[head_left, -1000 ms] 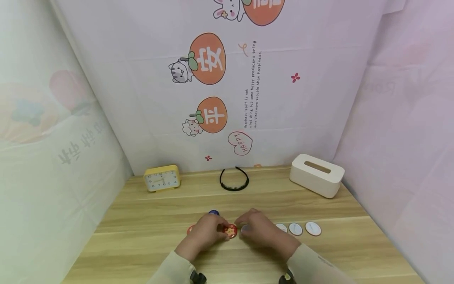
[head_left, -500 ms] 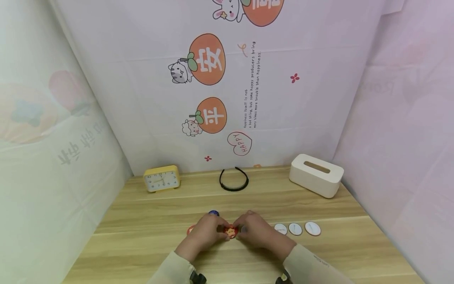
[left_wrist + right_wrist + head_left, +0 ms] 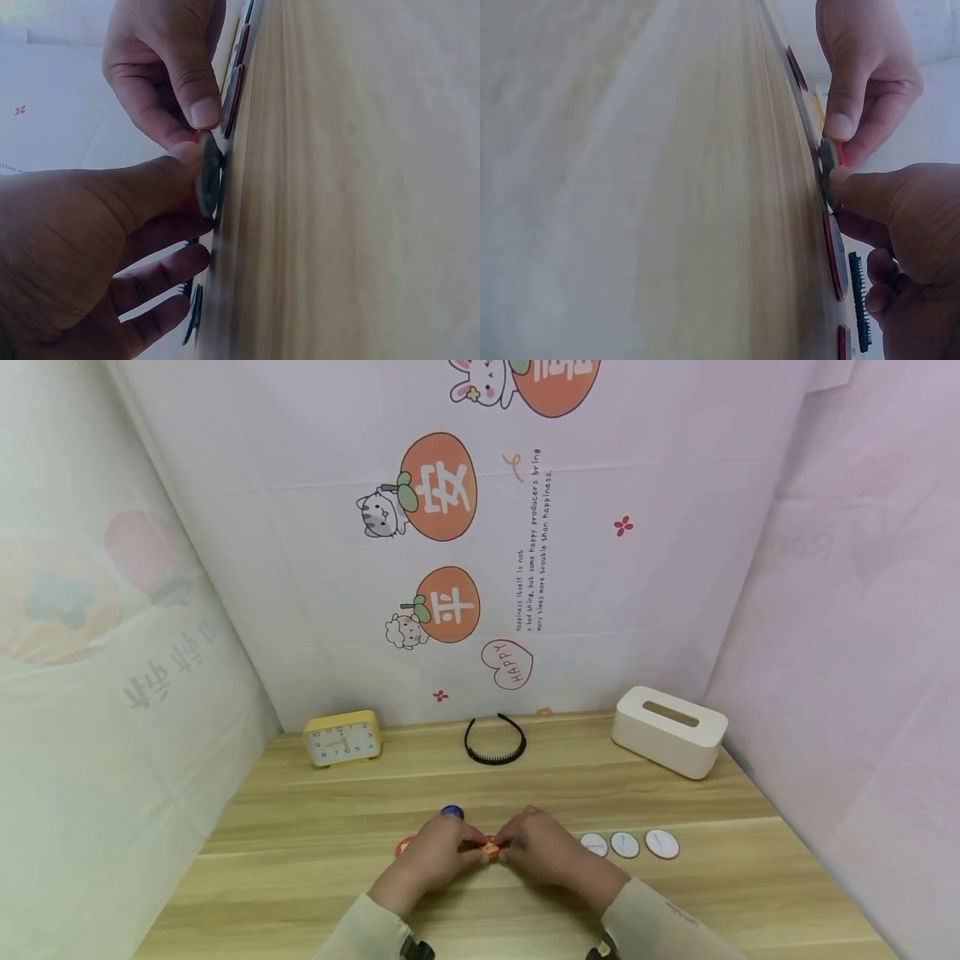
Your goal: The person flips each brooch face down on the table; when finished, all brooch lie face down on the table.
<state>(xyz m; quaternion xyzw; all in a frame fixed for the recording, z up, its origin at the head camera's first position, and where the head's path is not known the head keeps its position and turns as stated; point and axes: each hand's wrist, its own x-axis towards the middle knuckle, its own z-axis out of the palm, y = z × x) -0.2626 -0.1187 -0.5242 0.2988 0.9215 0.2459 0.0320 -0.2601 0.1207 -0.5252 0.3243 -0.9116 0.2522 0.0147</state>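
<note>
Both hands meet at a round red badge (image 3: 491,850) with a yellow design, near the table's front middle. My left hand (image 3: 437,852) pinches its left edge, the thumb against the greyish back (image 3: 211,180) in the left wrist view. My right hand (image 3: 543,850) pinches the opposite edge; in the right wrist view the badge (image 3: 829,159) stands tilted close over the wood between the thumbs. Another red badge (image 3: 403,844) shows partly from behind the left hand. A dark blue badge (image 3: 452,811) lies just beyond it. Under the right hand, another disc (image 3: 516,842) is mostly hidden.
To the right, three white-faced discs (image 3: 625,844) lie in a row on the wooden table (image 3: 360,810). At the back stand a yellow alarm clock (image 3: 343,738) and a white tissue box (image 3: 670,732), with a black toothed headband (image 3: 495,757) between them.
My right hand has moved left from beside the disc to the red badge and taken its right edge. The badge has gone from flat to tilted. The left hand has stayed nearly in place.
</note>
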